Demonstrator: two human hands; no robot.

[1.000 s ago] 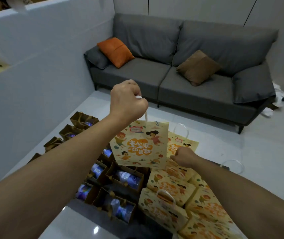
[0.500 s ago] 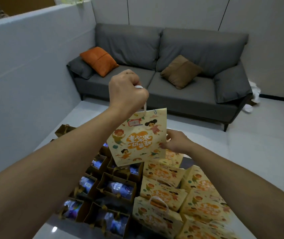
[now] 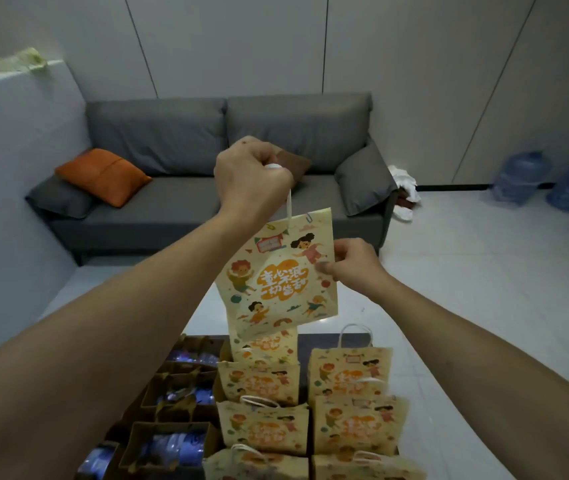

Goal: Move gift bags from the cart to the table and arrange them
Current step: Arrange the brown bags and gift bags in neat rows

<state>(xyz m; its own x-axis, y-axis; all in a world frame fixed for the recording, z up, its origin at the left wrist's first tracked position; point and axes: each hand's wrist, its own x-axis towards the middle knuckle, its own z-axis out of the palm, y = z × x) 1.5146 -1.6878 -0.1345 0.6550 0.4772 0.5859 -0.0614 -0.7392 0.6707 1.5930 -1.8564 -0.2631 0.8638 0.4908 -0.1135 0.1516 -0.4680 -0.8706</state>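
Note:
A pale yellow gift bag [image 3: 278, 275] printed with cartoon children and orange lettering hangs in the air. My left hand [image 3: 252, 178] is closed on its white handles above it. My right hand [image 3: 352, 263] pinches the bag's right edge at mid height. Below it, several matching yellow gift bags [image 3: 349, 403] stand in two rows on a dark surface [image 3: 324, 339]. To their left, several brown paper bags [image 3: 169, 441] hold blue and white items.
A grey sofa [image 3: 186, 216] with an orange cushion [image 3: 103, 174] stands against the far wall. A white partition [image 3: 16, 161] runs along the left. Two blue water jugs [image 3: 549, 181] sit on the floor at the far right, past a pile of white cloth [image 3: 404, 181].
The held bag has risen and swung rightward. My right hand left the bags lying below and took the held bag's right edge. The view has turned to the right.

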